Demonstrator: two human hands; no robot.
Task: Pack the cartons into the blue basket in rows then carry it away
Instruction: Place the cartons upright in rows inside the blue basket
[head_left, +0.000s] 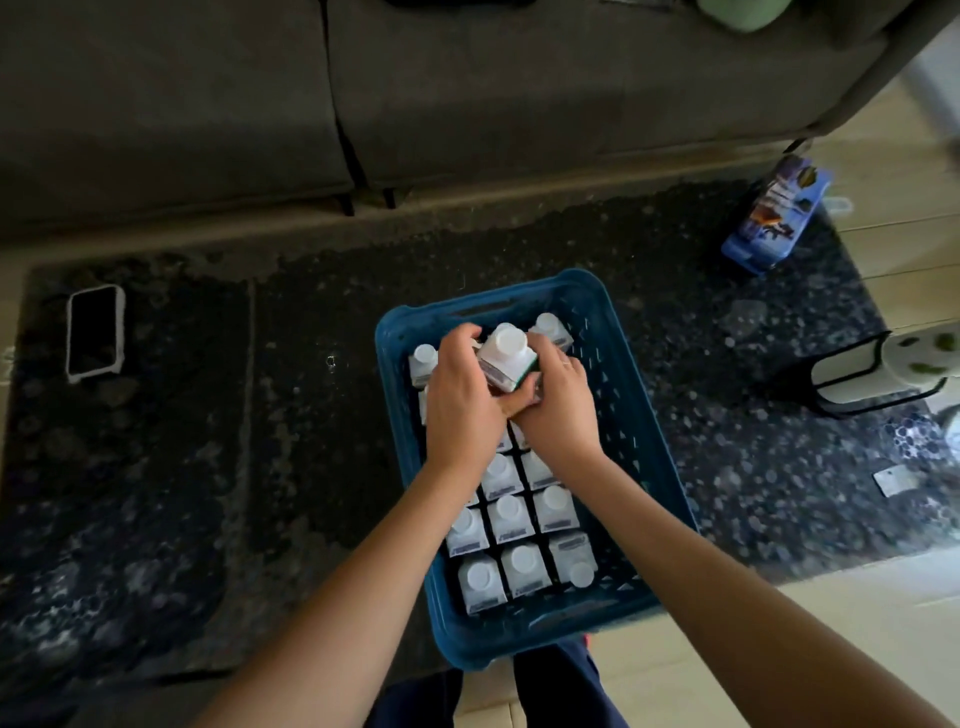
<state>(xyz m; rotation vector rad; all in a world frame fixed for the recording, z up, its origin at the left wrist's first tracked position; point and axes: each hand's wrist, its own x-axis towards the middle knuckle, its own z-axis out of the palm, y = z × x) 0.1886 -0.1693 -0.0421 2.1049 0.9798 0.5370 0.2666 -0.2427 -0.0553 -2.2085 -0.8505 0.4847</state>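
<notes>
- Head view: blue basket sits on dark speckled counter, near edge hanging slightly over the counter's near side.
- Packed cartons stand upright in rows inside the basket, white caps up, three across, filling the near and middle part; a strip along the basket's right wall is bare.
- Left hand and right hand both over the far-middle of the basket, grip of each clenched around one raised carton, left hand on its left side, right hand on its right side.
- Raised carton upright, white cap on top, higher than the packed rows.
- More cartons at far end: one at far right corner, one at left beside the left hand.
- Loose carton lies tilted on the counter at far right, well apart from the basket.
- Phone flat on the counter far left.
- White-and-black bag at right edge of counter.
- Grey sofa beyond the counter.
- Small white tag on counter, right.
</notes>
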